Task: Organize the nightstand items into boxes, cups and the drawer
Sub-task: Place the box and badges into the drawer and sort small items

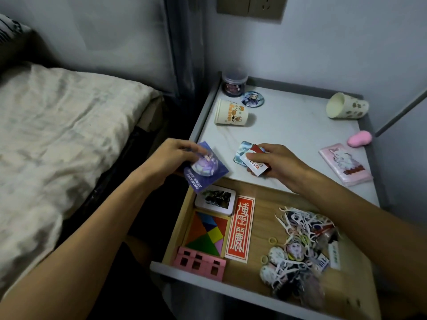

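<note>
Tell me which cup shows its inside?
The paw-print cup at the back right: its open mouth faces us. The orange-printed cup on the left shows only its outside.

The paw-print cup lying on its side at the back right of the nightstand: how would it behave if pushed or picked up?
The paw-print cup looks like thin paper and empty, so it is probably very light and easy to crush. Lying on its side and tapered, it would likely roll in a curve when nudged.

cups (232,113) on nightstand (288,135) — drawer (258,232) below
</note>
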The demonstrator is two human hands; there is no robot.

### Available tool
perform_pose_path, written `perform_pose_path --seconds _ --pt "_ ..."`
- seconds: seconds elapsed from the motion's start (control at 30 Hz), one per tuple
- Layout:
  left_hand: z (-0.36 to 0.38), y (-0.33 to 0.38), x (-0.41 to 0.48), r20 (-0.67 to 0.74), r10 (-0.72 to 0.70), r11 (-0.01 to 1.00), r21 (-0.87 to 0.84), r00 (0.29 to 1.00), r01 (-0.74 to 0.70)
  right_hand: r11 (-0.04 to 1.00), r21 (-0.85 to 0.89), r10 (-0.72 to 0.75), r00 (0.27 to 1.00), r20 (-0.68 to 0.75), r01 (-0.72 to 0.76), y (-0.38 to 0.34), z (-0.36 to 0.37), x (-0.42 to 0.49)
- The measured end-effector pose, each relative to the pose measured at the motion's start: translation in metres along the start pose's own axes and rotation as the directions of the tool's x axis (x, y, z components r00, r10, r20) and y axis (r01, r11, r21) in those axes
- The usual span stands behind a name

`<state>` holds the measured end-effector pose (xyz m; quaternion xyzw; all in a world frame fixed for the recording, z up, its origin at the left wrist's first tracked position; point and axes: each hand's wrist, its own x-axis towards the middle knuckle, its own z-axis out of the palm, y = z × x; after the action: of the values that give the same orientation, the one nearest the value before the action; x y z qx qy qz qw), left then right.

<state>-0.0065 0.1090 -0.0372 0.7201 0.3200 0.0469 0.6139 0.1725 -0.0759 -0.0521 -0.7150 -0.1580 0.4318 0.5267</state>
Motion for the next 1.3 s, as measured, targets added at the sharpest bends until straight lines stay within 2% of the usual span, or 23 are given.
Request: perform_pose_path --seconds 0.13,0.27,0.4,0.5,0.6,0.73,0.83,0.93,1.0,1.07,1.13,1.3 --pt "0.011 0.002 -0.007 0.078 -0.068 0.995 0.081 0.995 0.062 0.994 0.107 -0.039 0.997 0.060 0.032 -0.001 0.005 -0.014" --pt "0.017 0.009 -0.021 0.106 -0.075 0.989 0.133 0.992 0.061 0.994 -0.019 -0.102 0.982 0.161 0.106 -0.002 0.019 -0.034" --pt "0.018 0.015 -0.036 0.147 -0.086 0.992 0.106 0.985 0.071 0.986 -0.083 -0.120 0.961 0.248 0.145 0.000 0.036 -0.053" --pt "0.019 0.008 -0.041 0.224 -0.074 0.988 0.150 0.972 0.041 0.992 -0.043 -0.105 0.966 0.234 0.118 0.011 0.047 -0.060" --pt "0.020 -0.005 -0.038 0.266 -0.108 0.988 0.138 0.958 0.073 0.999 0.038 -0.044 0.984 0.175 0.038 0.030 0.051 -0.061" --pt "0.018 -0.006 -0.033 0.317 -0.172 0.960 0.265 0.933 0.087 0.997 0.000 0.076 0.983 0.165 -0.077 0.051 0.054 -0.062" --pt "0.015 -0.008 -0.028 0.286 -0.178 0.930 0.361 0.941 0.067 0.993 0.057 0.089 0.980 0.176 -0.100 0.056 0.059 -0.062" --pt "0.002 -0.015 -0.025 0.210 -0.115 0.871 0.491 0.971 -0.003 0.979 0.136 0.123 0.974 0.189 -0.150 0.067 0.065 -0.059" --pt "-0.011 -0.019 -0.027 0.143 -0.047 0.799 0.600 0.989 -0.049 0.976 0.121 0.164 0.975 0.149 -0.183 0.078 0.066 -0.052" --pt "-0.024 -0.024 -0.030 0.049 -0.019 0.732 0.681 0.999 -0.020 0.975 0.102 0.189 0.980 0.070 -0.195 0.088 0.067 -0.038" --pt "-0.031 -0.026 -0.031 0.010 -0.017 0.708 0.706 1.000 0.005 0.978 0.079 0.192 0.981 -0.004 -0.191 0.092 0.068 -0.019" --pt "-0.031 -0.023 -0.030 0.023 0.000 0.700 0.714 1.000 -0.016 0.983 0.006 0.186 0.981 -0.059 -0.186 0.095 0.088 0.018"
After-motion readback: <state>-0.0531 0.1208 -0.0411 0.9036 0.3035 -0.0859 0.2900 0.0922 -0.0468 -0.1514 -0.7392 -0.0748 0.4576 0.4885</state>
